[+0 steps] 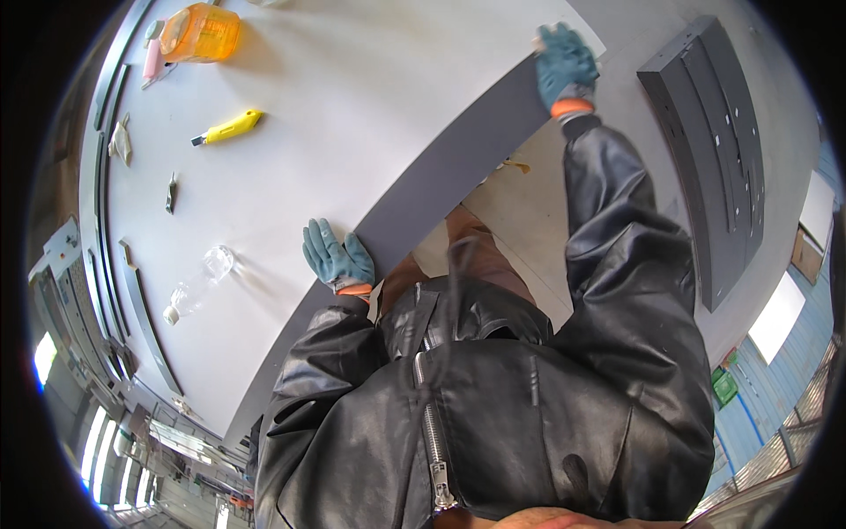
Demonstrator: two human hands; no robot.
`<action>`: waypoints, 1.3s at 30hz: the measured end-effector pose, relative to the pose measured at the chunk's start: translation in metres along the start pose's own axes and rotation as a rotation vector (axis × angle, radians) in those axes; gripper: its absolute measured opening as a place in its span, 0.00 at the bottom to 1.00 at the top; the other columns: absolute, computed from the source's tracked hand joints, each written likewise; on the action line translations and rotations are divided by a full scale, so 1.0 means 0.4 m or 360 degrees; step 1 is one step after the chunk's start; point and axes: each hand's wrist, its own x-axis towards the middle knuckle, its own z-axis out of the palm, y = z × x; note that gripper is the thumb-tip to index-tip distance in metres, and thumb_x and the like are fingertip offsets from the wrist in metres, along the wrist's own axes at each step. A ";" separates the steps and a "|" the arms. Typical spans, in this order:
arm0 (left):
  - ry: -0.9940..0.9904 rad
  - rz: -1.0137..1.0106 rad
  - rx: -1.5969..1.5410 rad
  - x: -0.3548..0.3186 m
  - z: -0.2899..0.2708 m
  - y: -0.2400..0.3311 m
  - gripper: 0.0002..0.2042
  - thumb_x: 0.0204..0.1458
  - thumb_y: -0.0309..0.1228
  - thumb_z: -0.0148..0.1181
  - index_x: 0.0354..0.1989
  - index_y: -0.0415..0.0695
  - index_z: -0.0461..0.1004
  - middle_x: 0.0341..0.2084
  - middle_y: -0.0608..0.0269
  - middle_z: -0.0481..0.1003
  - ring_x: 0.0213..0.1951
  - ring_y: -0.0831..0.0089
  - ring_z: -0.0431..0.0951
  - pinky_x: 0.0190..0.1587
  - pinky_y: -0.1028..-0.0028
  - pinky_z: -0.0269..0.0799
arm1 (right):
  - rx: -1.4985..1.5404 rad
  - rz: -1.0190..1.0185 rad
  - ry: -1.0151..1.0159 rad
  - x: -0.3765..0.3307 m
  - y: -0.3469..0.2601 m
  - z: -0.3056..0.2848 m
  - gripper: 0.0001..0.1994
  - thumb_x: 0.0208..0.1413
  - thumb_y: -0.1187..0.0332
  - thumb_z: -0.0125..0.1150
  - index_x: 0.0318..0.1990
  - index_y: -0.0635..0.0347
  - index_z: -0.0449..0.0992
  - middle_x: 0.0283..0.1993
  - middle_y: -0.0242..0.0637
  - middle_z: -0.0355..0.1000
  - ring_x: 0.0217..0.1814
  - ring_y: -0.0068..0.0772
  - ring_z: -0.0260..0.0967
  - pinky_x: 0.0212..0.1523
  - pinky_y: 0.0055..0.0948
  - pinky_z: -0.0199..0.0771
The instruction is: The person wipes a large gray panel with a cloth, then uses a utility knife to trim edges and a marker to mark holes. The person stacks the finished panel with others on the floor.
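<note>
A long dark grey strip point(449, 163) runs diagonally along the near side of the pale table. My left hand point(337, 257), in a blue-grey glove with an orange cuff, lies on or beside its left part, fingers stretched and apart, holding nothing I can see. At the strip's far right end is my right hand point(566, 69), gloved alike and slightly blurred. Its fingers point away from me over the strip's end, and its palm side is hidden. Nearest to my left hand on the table lies a clear plastic bottle point(201, 282), on its side.
A yellow utility knife point(231, 127) and a small dark metal piece point(171, 194) lie on the table point(308, 115). An orange-liquid bottle point(201, 33) stands at the far left. Long dark profiles point(150, 317) line the left side. Grey slotted panels point(705, 150) lie at the right.
</note>
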 end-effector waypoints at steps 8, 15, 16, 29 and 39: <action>-0.0032 -0.0038 0.0032 0.010 0.012 0.014 0.29 0.70 0.44 0.52 0.72 0.35 0.67 0.71 0.43 0.67 0.74 0.43 0.64 0.76 0.45 0.54 | 0.0268 0.0625 0.0457 0.101 0.234 -0.010 0.16 0.70 0.60 0.56 0.56 0.60 0.81 0.56 0.51 0.80 0.54 0.58 0.79 0.57 0.49 0.78; -0.0112 -0.0015 0.0011 0.017 0.023 0.014 0.30 0.70 0.46 0.49 0.70 0.34 0.69 0.71 0.42 0.67 0.75 0.44 0.63 0.77 0.45 0.51 | 0.0949 0.0143 -0.0157 -0.126 -0.299 -0.190 0.21 0.70 0.63 0.55 0.67 0.57 0.72 0.66 0.40 0.72 0.66 0.43 0.72 0.68 0.42 0.73; -0.0139 0.0000 0.0001 0.030 0.026 0.021 0.29 0.70 0.46 0.48 0.69 0.33 0.70 0.71 0.42 0.67 0.75 0.44 0.62 0.77 0.45 0.50 | 0.1092 0.0141 -0.0374 -0.181 -0.380 -0.200 0.21 0.70 0.62 0.55 0.68 0.56 0.71 0.67 0.38 0.72 0.67 0.42 0.70 0.71 0.47 0.71; -0.0240 -0.0086 0.0115 -0.005 0.007 -0.005 0.31 0.72 0.49 0.43 0.70 0.35 0.69 0.73 0.44 0.64 0.76 0.46 0.59 0.79 0.47 0.48 | 0.0444 0.0283 0.0066 0.021 0.006 0.001 0.23 0.73 0.51 0.49 0.63 0.55 0.78 0.66 0.47 0.76 0.69 0.54 0.72 0.70 0.47 0.72; -0.0206 -0.0078 0.0115 0.001 -0.001 0.003 0.31 0.72 0.49 0.44 0.69 0.34 0.70 0.73 0.43 0.65 0.76 0.44 0.60 0.78 0.46 0.49 | 0.0654 0.0176 0.0166 -0.094 -0.262 -0.195 0.21 0.66 0.70 0.58 0.66 0.56 0.72 0.59 0.31 0.73 0.62 0.34 0.73 0.54 0.33 0.78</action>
